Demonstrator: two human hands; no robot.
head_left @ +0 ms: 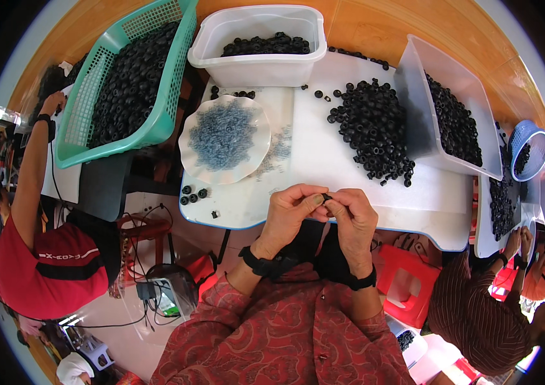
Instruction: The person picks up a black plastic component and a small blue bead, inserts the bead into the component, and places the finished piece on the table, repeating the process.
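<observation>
My left hand (293, 210) and my right hand (353, 217) meet at the table's near edge. Both are closed, thumbs and fingertips pinching a small black part (327, 197) between them. Fingers cover most of that part, so its exact shape is hidden. Beyond my right hand spreads a pile of small round black parts (372, 125) with holes through them. To the left, a white wavy-rimmed plate (190, 153) holds a heap of tiny translucent blue-grey pieces (222, 135). Several black parts (193, 194) lie by the table's near left edge.
A white tub (256, 69), a clear bin (417, 102) and a green basket (168, 122) hold black parts. A blue basket (529, 128) stands far right. Co-workers sit on both sides, one in a red shirt (54, 269). A red stool (407, 282) is below the table's right.
</observation>
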